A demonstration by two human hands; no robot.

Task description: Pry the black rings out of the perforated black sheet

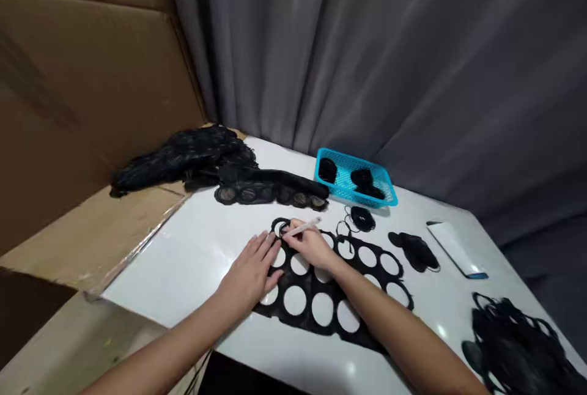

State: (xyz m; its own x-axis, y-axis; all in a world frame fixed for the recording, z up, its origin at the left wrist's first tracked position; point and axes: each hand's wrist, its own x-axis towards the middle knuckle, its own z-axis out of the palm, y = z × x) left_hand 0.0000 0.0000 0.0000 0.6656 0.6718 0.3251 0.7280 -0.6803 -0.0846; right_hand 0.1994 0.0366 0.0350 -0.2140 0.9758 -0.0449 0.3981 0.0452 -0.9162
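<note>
A black sheet with rows of large round holes lies flat on the white table. My left hand rests on the sheet's left side, palm down with its fingers stretched out. In my right hand is a slim white pen-like tool, pinched between the fingers. Its lower end points at the sheet's top left corner, by a hole there; the tip itself is hidden by the fingers. Black cord loops loosely over the sheet's upper edge, beside a small round black bundle.
A blue basket holding black bundles stands at the back. Rolled black material and a dark heap lie at the left, near a cardboard wall. To the right are a black pouch-like piece, a white packet and a black pile.
</note>
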